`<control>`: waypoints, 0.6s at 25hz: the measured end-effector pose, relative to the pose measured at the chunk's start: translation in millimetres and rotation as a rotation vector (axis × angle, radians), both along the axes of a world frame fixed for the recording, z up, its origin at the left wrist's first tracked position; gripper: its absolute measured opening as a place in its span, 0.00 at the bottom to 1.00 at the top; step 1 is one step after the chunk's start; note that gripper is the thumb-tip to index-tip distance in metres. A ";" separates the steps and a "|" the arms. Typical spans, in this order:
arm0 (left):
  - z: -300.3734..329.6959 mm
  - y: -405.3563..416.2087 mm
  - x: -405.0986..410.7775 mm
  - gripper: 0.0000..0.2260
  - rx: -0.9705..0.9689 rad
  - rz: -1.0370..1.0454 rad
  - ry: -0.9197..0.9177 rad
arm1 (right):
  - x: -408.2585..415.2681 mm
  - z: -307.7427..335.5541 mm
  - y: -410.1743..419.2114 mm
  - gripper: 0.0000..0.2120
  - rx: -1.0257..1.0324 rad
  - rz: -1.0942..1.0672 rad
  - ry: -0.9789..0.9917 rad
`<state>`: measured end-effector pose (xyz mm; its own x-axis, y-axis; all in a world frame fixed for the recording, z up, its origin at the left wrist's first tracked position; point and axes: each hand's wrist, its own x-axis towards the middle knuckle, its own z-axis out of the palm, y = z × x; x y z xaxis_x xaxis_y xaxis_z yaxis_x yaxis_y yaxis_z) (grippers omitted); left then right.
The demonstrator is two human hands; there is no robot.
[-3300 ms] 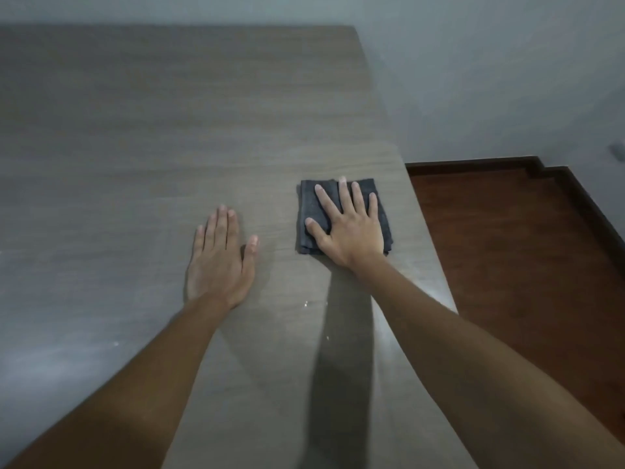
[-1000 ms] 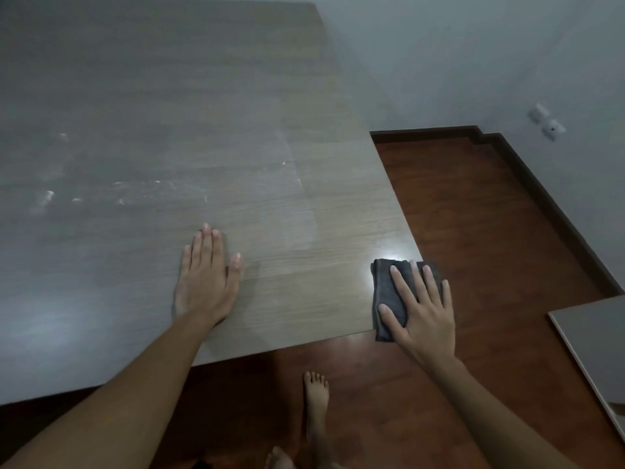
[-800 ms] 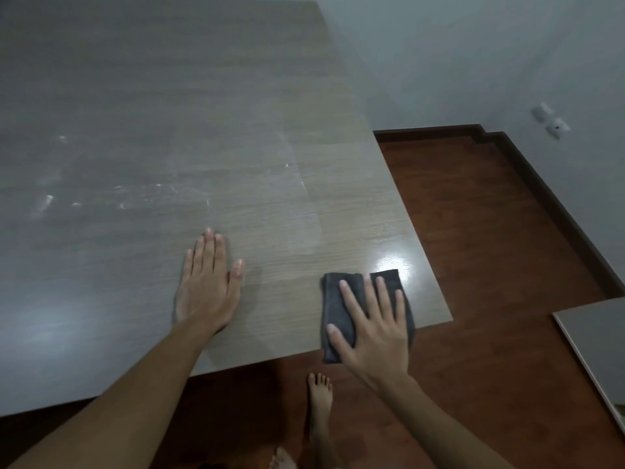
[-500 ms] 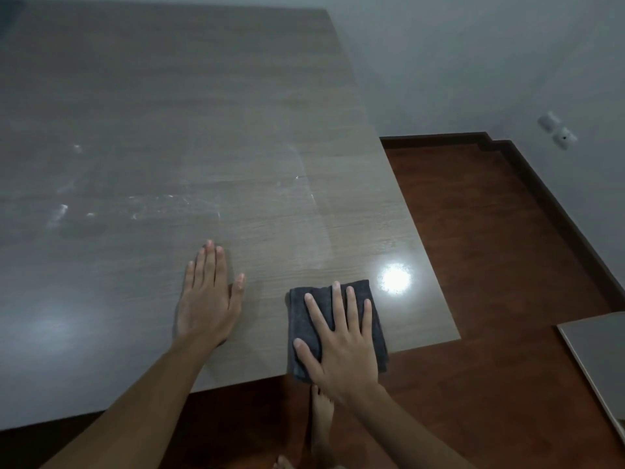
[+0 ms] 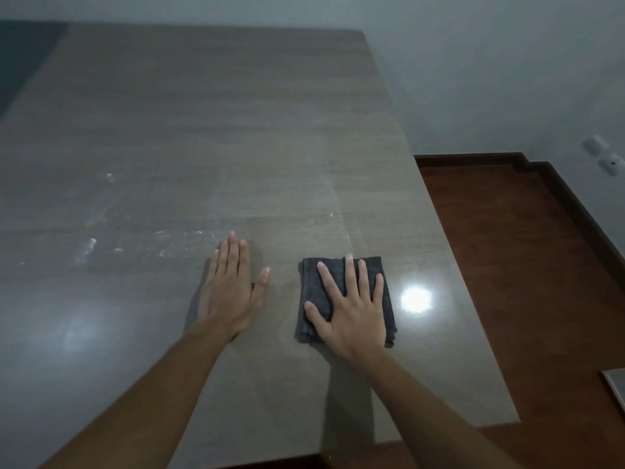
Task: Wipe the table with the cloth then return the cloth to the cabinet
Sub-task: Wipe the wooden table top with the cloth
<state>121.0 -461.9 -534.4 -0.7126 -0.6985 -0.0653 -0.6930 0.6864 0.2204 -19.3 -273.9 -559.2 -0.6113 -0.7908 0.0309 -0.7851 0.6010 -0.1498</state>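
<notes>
We have our right hand (image 5: 350,309) spread flat, fingers straight, pressing the folded dark grey cloth (image 5: 345,299) against the grey wood-grain surface (image 5: 236,137) near its right edge. Our left hand (image 5: 231,289) lies flat on the bare top just beside it, fingers together, holding nothing. We judge the cloth soft, light and limp: it should slide under palm pressure, and for lifting we would pinch a folded edge so the layers stay together. The surface looks smooth and glossy, with a bright reflection right of the cloth and pale smudges (image 5: 91,248) left of our left hand. Beyond lie a dark red-brown wooden floor (image 5: 524,265) and a pale wall (image 5: 507,79); no cabinet shows.
</notes>
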 end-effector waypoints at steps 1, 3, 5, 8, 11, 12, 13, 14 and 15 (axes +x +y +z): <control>2.6 -18.9 -11.4 0.39 -0.003 0.015 0.008 | -10.1 -0.8 -16.5 0.36 -0.001 0.005 0.005; 4.9 -54.6 -33.3 0.39 0.006 0.037 0.006 | -33.5 -0.4 -52.0 0.36 -0.001 0.005 -0.003; 5.5 -84.1 -52.1 0.38 0.009 0.051 0.001 | -56.6 1.8 -87.8 0.36 0.015 -0.012 -0.021; 0.1 -127.9 -76.2 0.37 0.026 0.060 -0.022 | -90.3 1.4 -138.8 0.36 0.026 -0.044 -0.036; -11.0 -165.5 -90.3 0.39 0.014 0.073 -0.021 | -121.7 5.6 -181.6 0.37 0.041 -0.048 -0.041; -15.9 -180.7 -97.3 0.40 0.012 0.087 -0.014 | -135.2 6.2 -199.5 0.37 0.055 -0.050 -0.048; -18.8 -191.1 -102.3 0.40 -0.001 0.096 -0.010 | -146.3 7.5 -214.2 0.37 0.070 -0.049 -0.052; -21.1 -201.4 -110.1 0.39 -0.013 0.097 -0.008 | -159.8 9.1 -230.3 0.38 0.085 -0.044 -0.055; -22.7 -210.7 -118.4 0.39 -0.025 0.098 -0.001 | -174.7 10.3 -247.5 0.38 0.095 -0.043 -0.058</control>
